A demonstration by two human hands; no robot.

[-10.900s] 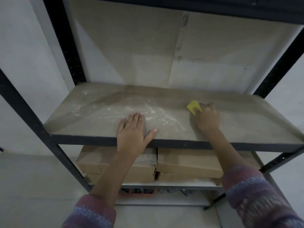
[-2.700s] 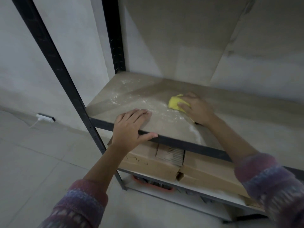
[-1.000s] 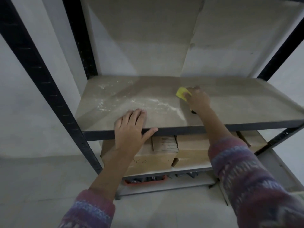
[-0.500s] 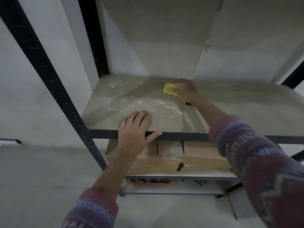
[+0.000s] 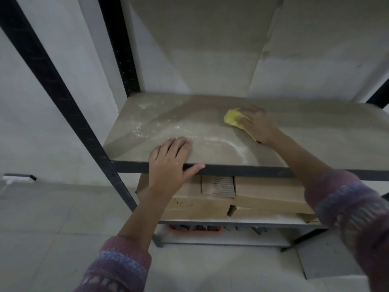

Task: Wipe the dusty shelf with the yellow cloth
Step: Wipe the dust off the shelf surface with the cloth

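The beige shelf board (image 5: 315,133) carries white dust over its left half, with a curved dust ridge near the front edge. A bunched yellow cloth (image 5: 232,120) lies on the board towards the back, left of centre. My right hand (image 5: 257,124) presses down on it, fingers curled over its right part. My left hand (image 5: 170,163) rests flat on the shelf's front edge, fingers on the board and thumb along the black rail. It holds nothing.
Black metal uprights (image 5: 63,98) frame the shelf at the left. Cardboard boxes (image 5: 271,197) sit on the lower shelf, with a red tray (image 5: 194,228) beneath. A white wall stands behind and pale floor tiles (image 5: 42,239) lie below.
My right hand has drawn the yellow cloth slightly forward and to the right from the back of the shelf. My left hand has stayed on the front edge.
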